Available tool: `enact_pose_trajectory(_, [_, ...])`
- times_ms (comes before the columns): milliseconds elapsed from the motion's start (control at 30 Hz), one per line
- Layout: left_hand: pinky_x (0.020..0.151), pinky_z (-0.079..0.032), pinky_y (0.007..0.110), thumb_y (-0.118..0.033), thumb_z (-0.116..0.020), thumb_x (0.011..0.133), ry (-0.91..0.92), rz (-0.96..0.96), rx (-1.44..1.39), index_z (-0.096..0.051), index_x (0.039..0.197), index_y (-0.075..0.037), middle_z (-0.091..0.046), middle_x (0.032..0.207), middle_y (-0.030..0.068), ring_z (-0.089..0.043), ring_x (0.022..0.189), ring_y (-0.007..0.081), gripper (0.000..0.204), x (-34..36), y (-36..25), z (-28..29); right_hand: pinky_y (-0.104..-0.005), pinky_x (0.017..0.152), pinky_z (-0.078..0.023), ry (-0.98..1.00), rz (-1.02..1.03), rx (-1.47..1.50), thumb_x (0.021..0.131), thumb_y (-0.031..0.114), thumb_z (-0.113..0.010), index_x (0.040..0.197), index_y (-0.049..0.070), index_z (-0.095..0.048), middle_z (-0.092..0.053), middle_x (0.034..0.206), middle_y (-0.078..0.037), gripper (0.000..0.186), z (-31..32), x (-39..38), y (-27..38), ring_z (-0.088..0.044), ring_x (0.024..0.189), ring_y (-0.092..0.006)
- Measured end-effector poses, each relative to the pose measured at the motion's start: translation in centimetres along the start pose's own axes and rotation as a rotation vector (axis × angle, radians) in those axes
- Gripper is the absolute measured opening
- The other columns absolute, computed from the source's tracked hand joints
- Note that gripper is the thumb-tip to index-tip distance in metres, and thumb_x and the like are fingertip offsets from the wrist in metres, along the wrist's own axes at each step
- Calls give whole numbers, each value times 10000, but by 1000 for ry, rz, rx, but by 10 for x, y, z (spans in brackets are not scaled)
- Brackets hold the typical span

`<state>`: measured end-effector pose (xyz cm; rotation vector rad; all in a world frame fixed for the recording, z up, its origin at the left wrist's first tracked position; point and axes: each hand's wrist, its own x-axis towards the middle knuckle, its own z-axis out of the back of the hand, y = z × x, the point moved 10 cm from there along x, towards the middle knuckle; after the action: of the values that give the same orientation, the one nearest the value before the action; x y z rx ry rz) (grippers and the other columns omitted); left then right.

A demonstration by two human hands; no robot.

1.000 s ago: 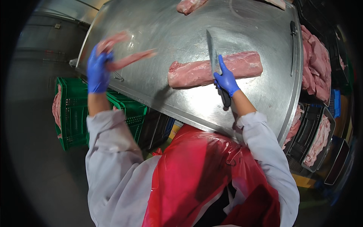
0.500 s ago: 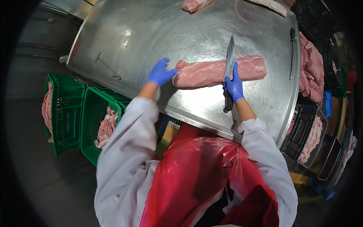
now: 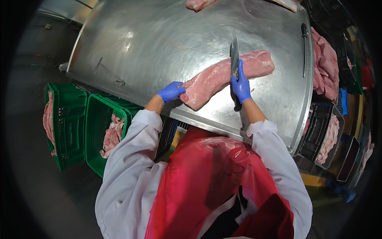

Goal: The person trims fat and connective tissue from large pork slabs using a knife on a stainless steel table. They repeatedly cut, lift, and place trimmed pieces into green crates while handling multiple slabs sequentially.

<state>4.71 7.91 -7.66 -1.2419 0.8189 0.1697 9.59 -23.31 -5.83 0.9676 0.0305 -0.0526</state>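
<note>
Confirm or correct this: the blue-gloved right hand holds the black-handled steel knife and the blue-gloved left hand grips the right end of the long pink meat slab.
Wrong end: the head view shows the blue-gloved left hand gripping the left end of the long pink meat slab. The blue-gloved right hand does hold the black-handled steel knife.

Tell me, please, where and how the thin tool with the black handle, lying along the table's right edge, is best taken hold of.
Probably by the black handle, its thicker, far end, coming from above and the left. The thin tool lies flat, its narrow shaft points to the near side, and the edge of the metal table runs close on its right.
</note>
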Motion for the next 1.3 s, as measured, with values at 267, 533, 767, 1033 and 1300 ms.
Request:
enact_pose_trajectory(267, [749,-516,245,-319,-500,1040,35,-69,-477,-539,1286,-21,-686,1034,74,-646,886,129,388,33,25,-103,-516,805,-512,156,181,-190,917,181,-552,1576,304,-146,-641,1038,-344,785,-2,73,65,-646,945,-483])
enact_pose_trajectory(533, [821,-531,273,-244,-470,1031,118,-79,-586,-540,1211,60,-698,1096,171,-685,877,186,361,36,0,-160,-559,697,-513,372,141,-418,948,129,-472,1576,296,-140,-661,824,-290,730,0,-94,73,-650,731,-470])
enact_pose_trajectory(767, [860,-540,298,-140,-464,1001,144,-103,-623,-526,1187,95,-698,1028,160,-688,887,222,306,42,-2,-187,-531,668,-524,400,7,-483,914,57,-472,1584,270,-117,-666,807,-266,787,9,-181,26,-659,718,-451])
enact_pose_trajectory(1033, [416,-408,237,-104,-430,948,167,45,-670,-580,1106,64,-712,951,151,-556,517,101,275,44,-2,-179,-530,700,-532,354,-157,-581,851,-1,-503,1586,297,-100,-667,914,-269,889,-12,-171,29,-682,795,-428])
enact_pose_trajectory(1300, [341,-249,234,-183,-514,949,151,52,-509,-693,1071,-69,-671,800,53,-385,412,71,245,54,-4,-161,-537,737,-535,260,-152,-663,839,36,-532,1585,280,-96,-667,900,-269,897,-24,-145,43,-672,808,-440])
